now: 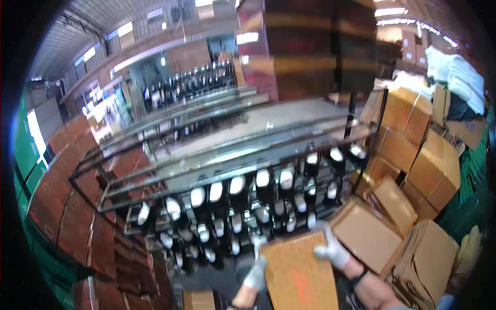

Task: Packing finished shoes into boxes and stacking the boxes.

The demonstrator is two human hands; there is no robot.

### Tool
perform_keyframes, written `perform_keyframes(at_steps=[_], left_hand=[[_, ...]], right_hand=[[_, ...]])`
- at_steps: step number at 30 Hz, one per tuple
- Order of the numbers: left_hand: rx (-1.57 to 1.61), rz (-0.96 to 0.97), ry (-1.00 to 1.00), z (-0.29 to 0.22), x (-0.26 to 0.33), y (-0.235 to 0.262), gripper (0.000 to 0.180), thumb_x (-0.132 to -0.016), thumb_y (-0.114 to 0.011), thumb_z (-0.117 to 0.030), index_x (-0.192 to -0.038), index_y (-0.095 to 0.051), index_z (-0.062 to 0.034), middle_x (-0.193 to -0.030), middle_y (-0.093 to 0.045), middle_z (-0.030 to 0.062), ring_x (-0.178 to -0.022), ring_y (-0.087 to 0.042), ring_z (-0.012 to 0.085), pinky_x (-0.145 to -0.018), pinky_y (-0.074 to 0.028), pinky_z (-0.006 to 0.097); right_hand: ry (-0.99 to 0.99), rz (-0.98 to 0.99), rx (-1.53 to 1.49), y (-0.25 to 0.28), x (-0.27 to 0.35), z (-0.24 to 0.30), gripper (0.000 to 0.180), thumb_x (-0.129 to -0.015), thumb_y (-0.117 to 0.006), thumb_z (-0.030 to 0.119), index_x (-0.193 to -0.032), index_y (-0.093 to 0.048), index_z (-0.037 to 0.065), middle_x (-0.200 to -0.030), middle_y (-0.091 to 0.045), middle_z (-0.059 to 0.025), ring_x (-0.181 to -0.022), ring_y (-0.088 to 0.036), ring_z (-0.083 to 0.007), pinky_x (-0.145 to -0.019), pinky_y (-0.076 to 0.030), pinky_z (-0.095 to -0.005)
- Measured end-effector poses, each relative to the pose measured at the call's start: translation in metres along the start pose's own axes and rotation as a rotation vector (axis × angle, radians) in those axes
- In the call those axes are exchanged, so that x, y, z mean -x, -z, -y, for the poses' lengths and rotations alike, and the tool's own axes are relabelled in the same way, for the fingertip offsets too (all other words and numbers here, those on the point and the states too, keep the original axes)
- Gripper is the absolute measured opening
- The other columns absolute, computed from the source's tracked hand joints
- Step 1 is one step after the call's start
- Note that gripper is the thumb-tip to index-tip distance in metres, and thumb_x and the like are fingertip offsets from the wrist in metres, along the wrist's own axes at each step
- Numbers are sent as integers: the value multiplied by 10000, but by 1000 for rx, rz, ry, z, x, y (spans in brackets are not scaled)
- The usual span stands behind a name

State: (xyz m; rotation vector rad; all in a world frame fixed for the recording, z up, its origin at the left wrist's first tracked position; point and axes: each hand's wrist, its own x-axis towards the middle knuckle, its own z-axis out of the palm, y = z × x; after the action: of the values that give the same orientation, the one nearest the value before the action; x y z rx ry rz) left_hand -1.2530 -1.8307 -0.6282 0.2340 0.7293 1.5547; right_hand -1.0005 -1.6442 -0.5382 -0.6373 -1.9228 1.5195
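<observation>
Between my two gloved hands is a tan cardboard box [299, 271] with red print on its face, near the lower middle. My left hand [257, 273], in a white glove, is closed on the box's left edge. My right hand [331, 249], also in a white glove and with a dark band at the wrist, grips the upper right corner. Just beyond the box stands a metal rack [232, 160] with rows of black shoe-like pieces [262, 180] with white tops. The picture is blurred, so their exact kind is unclear.
Brown cartons [64, 206] are stacked at the left, and tan cartons [408, 113] at the right. Close to my right arm lie a cardboard box [367, 232] and folded cardboard sheets [431, 253]. A tall carton stack [310, 51] rises behind the rack. An open carton [199, 299] sits at the lower edge.
</observation>
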Motion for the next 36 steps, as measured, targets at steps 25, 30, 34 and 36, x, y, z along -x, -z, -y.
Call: perform_keyframes(at_steps=[25,30,34,36], left_hand=[[-944,392,-1585,-457,86,-603,858,-1142,-605,-463,-1803,-133,-186,-1788,-389,112,-1564,-503,288,-1200,-500,450],[-1700,-163,-2173,-509,24,-692,409,-1175,-534,-314,-1497,-655,-92,-1566,-655,167,-1437,-613,373,-1237,-462,437],[-2348,-587,-2014,-552,7,-690,553,-1164,-440,-437,-1557,-598,-81,-1604,-588,226,-1451,-568,492,-1248,-442,525],[-2266,-494,-1809,-548,-8,-692,583,-1163,-430,-470,-1565,-591,-79,-1618,-554,261,-1455,-562,503,-1251,-441,524]], right_hand=[[1369,-344,263,139,-206,669,620,-1106,-556,531,-1536,-575,85,-1514,-631,-175,-1363,-611,-315,-1118,-480,-609],[922,-533,334,212,-276,653,460,-1025,-703,403,-1372,-734,103,-1323,-730,-23,-1242,-611,-204,-1056,-498,-495],[1139,-543,649,110,-191,500,311,-1059,-597,123,-1269,-747,-49,-1276,-772,-229,-1239,-724,-358,-1069,-576,-400],[997,-450,670,108,-124,420,325,-990,-699,91,-1280,-739,-50,-1343,-749,-218,-1214,-741,-355,-1056,-585,-409]])
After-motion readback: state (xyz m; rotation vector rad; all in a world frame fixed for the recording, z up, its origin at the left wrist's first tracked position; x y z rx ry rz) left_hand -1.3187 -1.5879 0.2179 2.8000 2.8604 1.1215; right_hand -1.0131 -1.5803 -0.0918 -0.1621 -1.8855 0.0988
